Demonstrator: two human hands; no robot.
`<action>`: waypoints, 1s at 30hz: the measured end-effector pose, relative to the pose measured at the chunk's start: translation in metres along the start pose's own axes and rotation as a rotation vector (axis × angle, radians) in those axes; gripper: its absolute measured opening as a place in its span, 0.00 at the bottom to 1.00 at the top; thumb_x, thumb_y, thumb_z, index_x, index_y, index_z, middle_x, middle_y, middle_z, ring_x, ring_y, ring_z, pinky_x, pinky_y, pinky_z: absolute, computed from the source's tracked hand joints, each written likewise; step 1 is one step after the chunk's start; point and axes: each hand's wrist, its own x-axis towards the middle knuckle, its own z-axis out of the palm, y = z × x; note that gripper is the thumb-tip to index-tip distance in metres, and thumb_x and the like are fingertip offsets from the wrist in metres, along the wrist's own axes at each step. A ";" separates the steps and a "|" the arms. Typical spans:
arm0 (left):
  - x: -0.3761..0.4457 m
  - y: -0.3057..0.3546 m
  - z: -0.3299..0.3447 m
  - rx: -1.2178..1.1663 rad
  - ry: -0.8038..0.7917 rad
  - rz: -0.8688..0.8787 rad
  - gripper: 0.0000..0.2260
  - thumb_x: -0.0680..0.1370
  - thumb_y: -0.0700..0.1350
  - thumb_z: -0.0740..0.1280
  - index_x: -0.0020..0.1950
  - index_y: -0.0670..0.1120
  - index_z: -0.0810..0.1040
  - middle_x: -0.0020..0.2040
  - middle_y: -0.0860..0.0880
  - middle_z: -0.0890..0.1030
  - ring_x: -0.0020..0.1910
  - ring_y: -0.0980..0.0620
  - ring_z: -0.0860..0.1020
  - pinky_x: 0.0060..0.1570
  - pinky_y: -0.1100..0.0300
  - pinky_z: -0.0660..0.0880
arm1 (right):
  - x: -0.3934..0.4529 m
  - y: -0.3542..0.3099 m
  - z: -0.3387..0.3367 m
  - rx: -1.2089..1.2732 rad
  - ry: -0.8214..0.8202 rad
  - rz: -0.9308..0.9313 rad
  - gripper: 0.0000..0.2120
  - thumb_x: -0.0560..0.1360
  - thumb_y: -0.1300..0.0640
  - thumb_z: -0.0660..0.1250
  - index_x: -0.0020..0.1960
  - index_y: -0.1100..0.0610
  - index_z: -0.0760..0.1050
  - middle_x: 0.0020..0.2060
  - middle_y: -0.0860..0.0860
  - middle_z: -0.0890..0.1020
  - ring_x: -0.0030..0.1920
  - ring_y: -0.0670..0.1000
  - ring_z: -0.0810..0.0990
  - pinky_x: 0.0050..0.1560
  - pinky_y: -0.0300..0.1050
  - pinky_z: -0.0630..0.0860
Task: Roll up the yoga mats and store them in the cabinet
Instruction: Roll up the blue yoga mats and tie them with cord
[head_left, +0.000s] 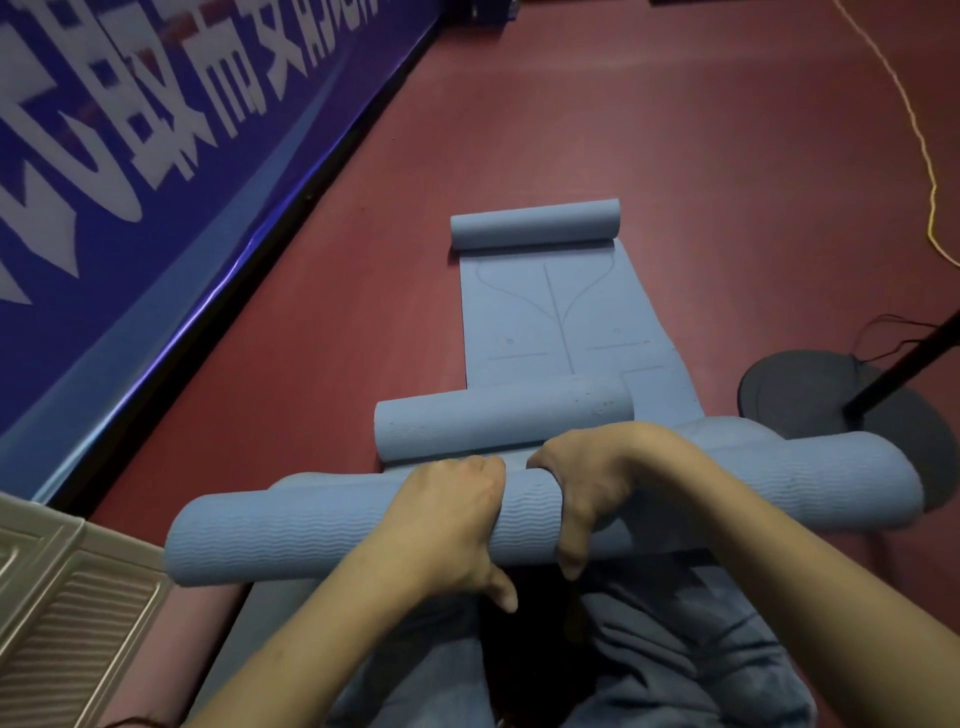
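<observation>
1. The rolled yoga mat (311, 525) lies crosswise nearest the person, above their lap, with the left hand (447, 525) and right hand (587, 483) side by side on its middle.
2. Just behind it lies a second mat roll (498, 421), left of centre.
3. Behind that, a flat mat (566, 322) stretches away on the floor (675, 156), its far end rolled (535, 223).
4. A banner (130, 156) lines the left; a stand base (810, 389) sits right.

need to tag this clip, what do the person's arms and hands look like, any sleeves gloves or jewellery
Both forearms are bare to the frame's edge: no sleeves in view. The left hand and right hand wear no gloves, and no rings, watch or bracelet show. No markings are visible.
</observation>
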 end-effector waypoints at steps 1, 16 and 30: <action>0.001 0.001 0.000 0.011 0.014 -0.004 0.35 0.61 0.68 0.79 0.52 0.50 0.65 0.54 0.51 0.78 0.52 0.47 0.78 0.43 0.54 0.67 | -0.001 0.001 0.001 -0.002 0.025 0.002 0.33 0.50 0.42 0.85 0.52 0.45 0.77 0.45 0.42 0.84 0.47 0.47 0.83 0.52 0.50 0.83; 0.021 -0.013 -0.017 -0.017 -0.061 -0.009 0.28 0.61 0.63 0.78 0.51 0.49 0.73 0.47 0.47 0.81 0.45 0.44 0.78 0.41 0.53 0.73 | -0.019 -0.004 0.057 -0.385 0.590 0.009 0.48 0.61 0.34 0.76 0.73 0.45 0.58 0.62 0.46 0.72 0.66 0.52 0.71 0.73 0.56 0.59; 0.027 -0.033 -0.003 -0.174 0.024 0.055 0.47 0.59 0.74 0.75 0.73 0.56 0.68 0.63 0.56 0.72 0.63 0.54 0.70 0.62 0.54 0.71 | -0.015 -0.006 0.034 -0.389 0.581 -0.014 0.30 0.60 0.38 0.75 0.55 0.49 0.67 0.50 0.46 0.81 0.50 0.53 0.81 0.41 0.46 0.65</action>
